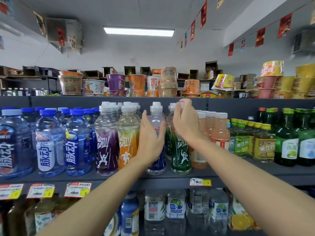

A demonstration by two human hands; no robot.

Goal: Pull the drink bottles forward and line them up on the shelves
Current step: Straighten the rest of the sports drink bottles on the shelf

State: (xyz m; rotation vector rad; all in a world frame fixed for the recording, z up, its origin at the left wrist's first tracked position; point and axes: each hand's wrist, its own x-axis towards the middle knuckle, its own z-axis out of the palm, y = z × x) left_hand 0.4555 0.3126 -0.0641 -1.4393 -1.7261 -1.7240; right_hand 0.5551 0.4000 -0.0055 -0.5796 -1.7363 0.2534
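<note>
On the middle shelf (119, 178) stand white-capped drink bottles in a front row: purple (106, 143), orange (127, 142), dark blue (156, 166) and green (181, 157). My left hand (150, 135) wraps around the body of the dark blue bottle, thumb on its right side. My right hand (185, 121) grips the top of the green bottle, fingers curled over its white cap. More white-capped bottles stand behind them.
Blue-capped water bottles (49, 142) fill the left of the shelf; pink juice bottles (219, 132), yellow-capped small bottles (264, 143) and green glass bottles (288, 138) stand to the right. Instant noodle cups (136, 82) crowd the shelf above. Lower shelf holds more bottles (175, 210). Price tags (200, 182) hang on the shelf edge.
</note>
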